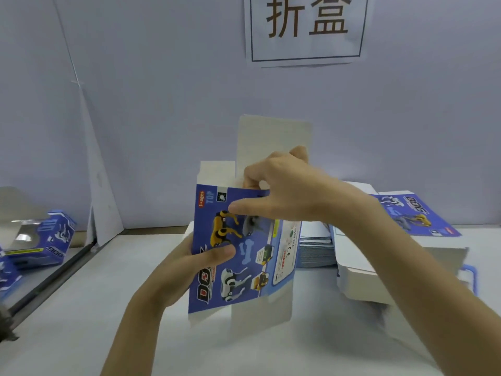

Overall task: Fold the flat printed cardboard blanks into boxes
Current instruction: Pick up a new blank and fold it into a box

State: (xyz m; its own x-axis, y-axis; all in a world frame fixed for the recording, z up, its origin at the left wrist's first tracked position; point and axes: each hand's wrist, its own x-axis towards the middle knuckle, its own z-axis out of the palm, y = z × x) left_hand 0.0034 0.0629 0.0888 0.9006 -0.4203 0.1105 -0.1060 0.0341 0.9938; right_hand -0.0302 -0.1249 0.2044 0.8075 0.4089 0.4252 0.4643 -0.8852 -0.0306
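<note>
I hold a blue printed cardboard box blank (pixel 244 261), opened into a tube, upright above the white table. My left hand (pixel 195 264) grips its left side, thumb across the printed front. My right hand (pixel 273 194) is at the top edge, thumb on the front face and fingers curled over the opening by the white top flaps (pixel 271 137). White bottom flaps hang below. A stack of flat blanks (pixel 417 213) lies at the right, printed side up.
A lower pile of flat blanks (pixel 314 248) sits behind the held box. Folded blue boxes (pixel 51 240) lie at the far left beyond a metal rail (pixel 48 283). A paper sign (pixel 306 28) hangs on the wall. The white table (pixel 81 335) spreads in front.
</note>
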